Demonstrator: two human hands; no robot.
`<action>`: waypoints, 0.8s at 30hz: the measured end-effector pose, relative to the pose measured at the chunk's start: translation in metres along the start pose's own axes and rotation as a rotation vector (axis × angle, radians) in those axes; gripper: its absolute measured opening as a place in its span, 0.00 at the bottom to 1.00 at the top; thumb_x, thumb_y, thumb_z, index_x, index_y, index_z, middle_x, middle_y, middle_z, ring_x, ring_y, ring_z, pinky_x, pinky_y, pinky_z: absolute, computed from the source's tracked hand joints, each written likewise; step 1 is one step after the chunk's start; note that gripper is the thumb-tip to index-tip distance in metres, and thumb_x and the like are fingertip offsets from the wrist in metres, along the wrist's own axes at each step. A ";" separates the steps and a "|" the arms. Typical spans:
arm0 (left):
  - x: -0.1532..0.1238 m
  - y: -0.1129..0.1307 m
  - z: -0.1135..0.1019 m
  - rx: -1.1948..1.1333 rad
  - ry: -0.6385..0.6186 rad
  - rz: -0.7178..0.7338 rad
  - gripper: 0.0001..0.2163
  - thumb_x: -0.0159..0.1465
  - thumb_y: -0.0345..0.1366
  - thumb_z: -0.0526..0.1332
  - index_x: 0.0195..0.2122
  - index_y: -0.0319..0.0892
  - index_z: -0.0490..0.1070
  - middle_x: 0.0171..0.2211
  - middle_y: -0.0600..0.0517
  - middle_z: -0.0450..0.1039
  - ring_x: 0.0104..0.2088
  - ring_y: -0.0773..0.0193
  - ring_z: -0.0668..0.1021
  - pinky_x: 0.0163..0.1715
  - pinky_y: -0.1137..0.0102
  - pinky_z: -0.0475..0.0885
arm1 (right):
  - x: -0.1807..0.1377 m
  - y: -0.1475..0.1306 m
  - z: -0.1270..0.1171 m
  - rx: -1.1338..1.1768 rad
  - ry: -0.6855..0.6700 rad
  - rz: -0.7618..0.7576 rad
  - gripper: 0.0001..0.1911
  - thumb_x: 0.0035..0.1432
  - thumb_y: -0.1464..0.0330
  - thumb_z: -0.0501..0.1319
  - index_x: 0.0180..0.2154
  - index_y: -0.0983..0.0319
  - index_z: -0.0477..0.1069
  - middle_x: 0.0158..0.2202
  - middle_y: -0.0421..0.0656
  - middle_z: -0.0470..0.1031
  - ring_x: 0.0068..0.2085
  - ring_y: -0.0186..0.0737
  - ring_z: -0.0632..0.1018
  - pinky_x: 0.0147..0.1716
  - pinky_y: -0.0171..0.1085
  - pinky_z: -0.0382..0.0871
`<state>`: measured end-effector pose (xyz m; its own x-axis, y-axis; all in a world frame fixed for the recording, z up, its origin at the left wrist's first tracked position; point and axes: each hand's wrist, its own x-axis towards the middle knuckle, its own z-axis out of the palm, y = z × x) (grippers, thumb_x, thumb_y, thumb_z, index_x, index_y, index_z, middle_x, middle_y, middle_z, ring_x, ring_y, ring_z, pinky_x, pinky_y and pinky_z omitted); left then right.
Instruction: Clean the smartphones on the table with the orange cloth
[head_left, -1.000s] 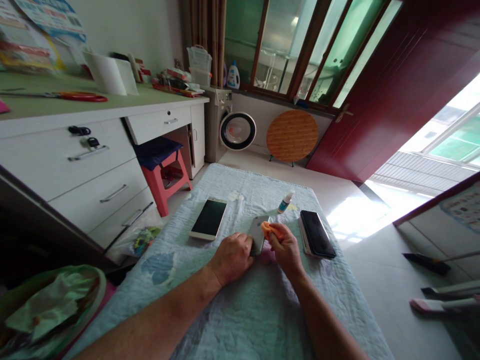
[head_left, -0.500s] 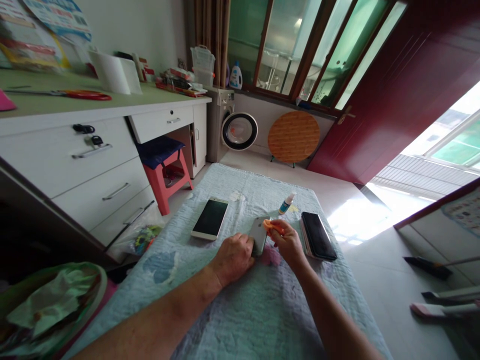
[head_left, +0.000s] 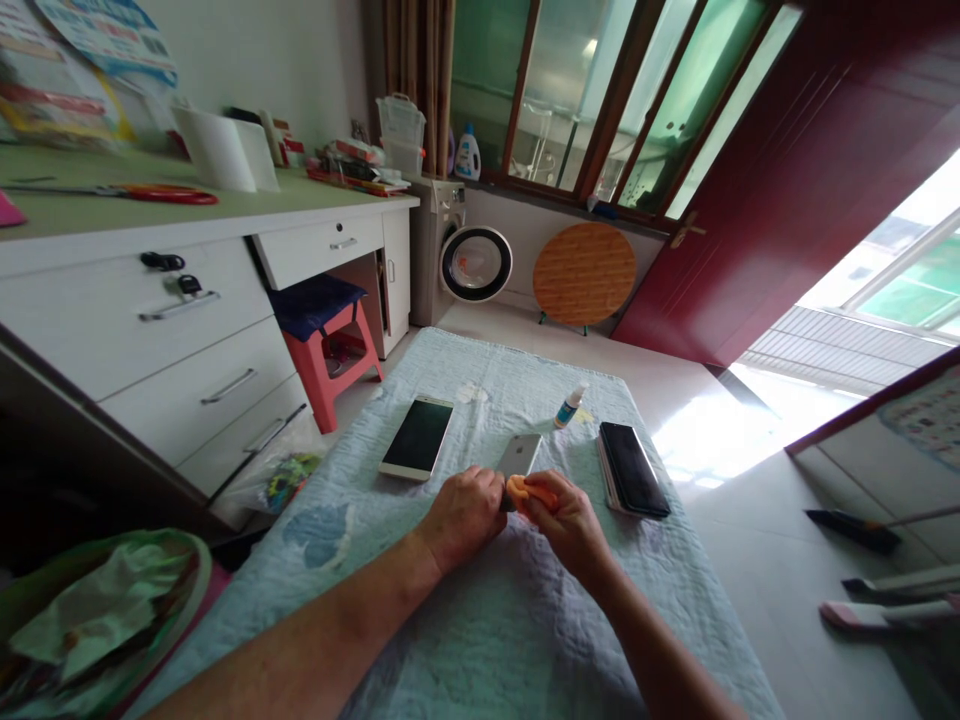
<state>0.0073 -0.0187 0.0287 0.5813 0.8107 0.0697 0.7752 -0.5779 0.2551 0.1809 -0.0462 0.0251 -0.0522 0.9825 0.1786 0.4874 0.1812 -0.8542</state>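
My left hand (head_left: 463,513) is closed around the near end of a silver phone (head_left: 519,454) lying back-up on a pale blue quilted cloth (head_left: 480,640). My right hand (head_left: 570,522) pinches a small orange cloth (head_left: 525,491) against the phone's near end. To the left lies a white phone with a dark screen (head_left: 418,437). On the right lies a black phone (head_left: 632,467) stacked on another device. A small spray bottle (head_left: 569,404) with a blue label rests just beyond the silver phone.
A white desk with drawers (head_left: 187,300) runs along the left, with a red stool (head_left: 330,335) under it. A washing machine (head_left: 465,255) and a round wooden board (head_left: 585,272) stand at the far wall. A bag-lined bin (head_left: 90,620) sits near left.
My right hand has drawn the orange cloth from the far part of the silver phone back to its near end. My left hand has kept its hold.
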 end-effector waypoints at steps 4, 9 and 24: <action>-0.001 -0.001 0.001 -0.008 0.012 0.003 0.05 0.60 0.30 0.57 0.37 0.41 0.67 0.37 0.47 0.73 0.41 0.56 0.74 0.43 0.64 0.71 | 0.024 0.017 -0.006 0.081 0.037 0.120 0.12 0.53 0.60 0.61 0.38 0.59 0.73 0.31 0.42 0.75 0.31 0.37 0.73 0.26 0.32 0.67; -0.001 -0.002 0.004 -0.002 0.034 0.016 0.04 0.60 0.30 0.57 0.36 0.40 0.68 0.36 0.47 0.73 0.40 0.55 0.74 0.42 0.63 0.71 | 0.058 0.036 -0.012 0.107 0.109 0.166 0.19 0.52 0.58 0.60 0.42 0.62 0.72 0.29 0.42 0.74 0.25 0.34 0.70 0.20 0.30 0.64; -0.002 -0.001 0.005 -0.047 0.049 -0.046 0.06 0.61 0.33 0.59 0.39 0.41 0.67 0.39 0.48 0.70 0.43 0.56 0.73 0.45 0.64 0.70 | 0.099 0.069 0.004 -0.112 0.171 0.002 0.19 0.50 0.70 0.52 0.39 0.62 0.78 0.32 0.43 0.72 0.35 0.39 0.72 0.40 0.37 0.66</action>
<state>0.0067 -0.0198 0.0236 0.5321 0.8403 0.1034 0.7876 -0.5361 0.3038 0.2059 0.0638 -0.0176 0.0925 0.9597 0.2653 0.5814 0.1642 -0.7969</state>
